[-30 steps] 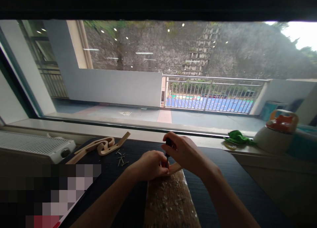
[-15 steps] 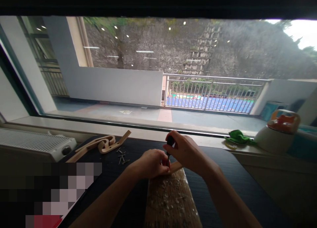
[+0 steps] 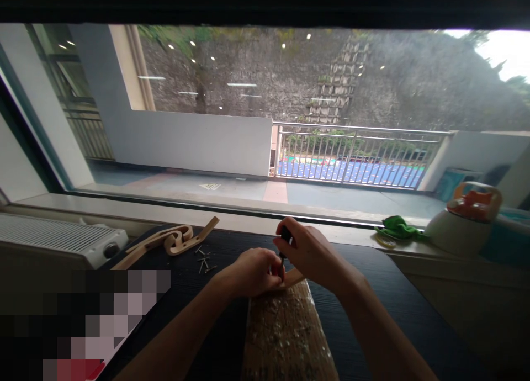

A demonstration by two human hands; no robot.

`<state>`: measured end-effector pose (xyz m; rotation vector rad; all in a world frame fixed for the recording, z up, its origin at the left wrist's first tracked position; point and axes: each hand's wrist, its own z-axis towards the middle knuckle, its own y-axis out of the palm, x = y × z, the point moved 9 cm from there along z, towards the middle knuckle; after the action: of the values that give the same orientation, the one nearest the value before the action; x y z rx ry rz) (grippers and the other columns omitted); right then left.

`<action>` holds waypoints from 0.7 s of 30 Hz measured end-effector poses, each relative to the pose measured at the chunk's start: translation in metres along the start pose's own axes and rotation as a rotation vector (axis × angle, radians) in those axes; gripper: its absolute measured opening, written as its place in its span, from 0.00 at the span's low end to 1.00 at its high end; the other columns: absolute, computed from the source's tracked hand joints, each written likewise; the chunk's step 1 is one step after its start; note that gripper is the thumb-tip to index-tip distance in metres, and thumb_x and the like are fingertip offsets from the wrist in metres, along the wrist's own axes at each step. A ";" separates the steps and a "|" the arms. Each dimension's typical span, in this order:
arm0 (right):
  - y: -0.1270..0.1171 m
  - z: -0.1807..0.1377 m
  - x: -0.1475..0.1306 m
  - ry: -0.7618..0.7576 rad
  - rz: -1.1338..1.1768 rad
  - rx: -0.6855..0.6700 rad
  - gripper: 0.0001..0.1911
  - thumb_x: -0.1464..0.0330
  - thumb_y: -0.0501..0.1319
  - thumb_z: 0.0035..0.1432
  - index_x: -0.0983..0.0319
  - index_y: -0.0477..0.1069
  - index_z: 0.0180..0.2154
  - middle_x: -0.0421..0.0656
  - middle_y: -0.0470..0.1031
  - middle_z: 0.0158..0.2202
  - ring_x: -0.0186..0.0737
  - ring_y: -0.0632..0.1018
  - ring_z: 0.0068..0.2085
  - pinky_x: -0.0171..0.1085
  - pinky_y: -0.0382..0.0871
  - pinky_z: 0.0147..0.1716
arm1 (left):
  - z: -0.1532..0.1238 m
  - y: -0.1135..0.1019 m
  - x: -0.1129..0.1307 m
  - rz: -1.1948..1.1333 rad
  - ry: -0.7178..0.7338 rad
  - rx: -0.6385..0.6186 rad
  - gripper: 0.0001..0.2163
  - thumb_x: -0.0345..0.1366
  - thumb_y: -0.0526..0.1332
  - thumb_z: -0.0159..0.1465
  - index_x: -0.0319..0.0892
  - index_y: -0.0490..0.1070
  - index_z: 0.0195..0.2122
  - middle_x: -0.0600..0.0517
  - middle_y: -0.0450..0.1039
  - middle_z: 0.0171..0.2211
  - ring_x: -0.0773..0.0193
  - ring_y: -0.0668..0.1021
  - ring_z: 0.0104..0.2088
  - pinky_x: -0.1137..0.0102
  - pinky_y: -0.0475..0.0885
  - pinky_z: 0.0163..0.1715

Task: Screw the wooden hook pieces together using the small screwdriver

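Observation:
My right hand (image 3: 310,248) is closed around the black handle of a screwdriver (image 3: 285,234), whose shaft points down. At its lower end my left hand (image 3: 252,270) is closed, fingertips pinching around the tip and against a light wooden strip (image 3: 295,279). The strip lies across the far end of a long, scuffed wooden board (image 3: 285,337). My fingers hide the screwdriver's tip and whatever it meets. Left of my hands, several loose screws (image 3: 203,262) lie on the black table (image 3: 356,281), beside curved wooden pieces (image 3: 180,244) with holes in them.
A large window (image 3: 232,149) stands just behind the table. On the sill at right are a green cloth (image 3: 397,229) and a white jug (image 3: 457,226) with an orange top. A white heater (image 3: 62,240) stands at left. Lower left is blurred out by blocks.
The camera view has shifted very slightly. Both hands stay in place, and the screwdriver remains upright with at most a tiny movement of the handle.

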<state>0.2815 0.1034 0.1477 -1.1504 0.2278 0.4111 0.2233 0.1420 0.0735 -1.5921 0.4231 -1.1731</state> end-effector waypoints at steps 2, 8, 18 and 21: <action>0.000 0.001 0.001 0.016 -0.036 0.008 0.08 0.63 0.53 0.60 0.60 0.65 0.37 0.37 0.68 0.23 0.30 0.63 0.22 0.34 0.47 0.23 | 0.000 0.000 0.001 -0.006 0.015 0.003 0.08 0.36 0.59 0.54 0.43 0.77 0.29 0.53 0.77 0.27 0.65 0.74 0.28 0.76 0.63 0.27; -0.003 -0.005 -0.011 -0.031 -0.020 -0.030 0.12 0.64 0.54 0.59 0.58 0.65 0.45 0.39 0.71 0.27 0.32 0.68 0.25 0.33 0.51 0.25 | -0.001 0.000 0.002 0.015 0.019 -0.002 0.10 0.39 0.59 0.56 0.40 0.77 0.27 0.52 0.75 0.23 0.65 0.74 0.27 0.76 0.61 0.25; -0.005 -0.002 0.004 0.052 -0.067 0.002 0.07 0.63 0.55 0.58 0.60 0.66 0.37 0.40 0.71 0.25 0.32 0.69 0.25 0.33 0.51 0.24 | -0.001 -0.001 0.003 -0.017 0.022 0.002 0.09 0.39 0.59 0.55 0.43 0.78 0.28 0.54 0.75 0.24 0.67 0.72 0.26 0.76 0.61 0.25; -0.008 -0.002 0.004 0.062 -0.088 0.009 0.08 0.62 0.55 0.58 0.60 0.66 0.37 0.40 0.72 0.25 0.33 0.69 0.25 0.33 0.51 0.24 | -0.001 -0.001 0.003 -0.006 0.024 0.000 0.09 0.39 0.59 0.55 0.43 0.78 0.27 0.54 0.74 0.24 0.68 0.72 0.26 0.76 0.61 0.25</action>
<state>0.2889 0.0999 0.1519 -1.1606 0.2316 0.2969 0.2233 0.1389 0.0760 -1.5819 0.4345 -1.1981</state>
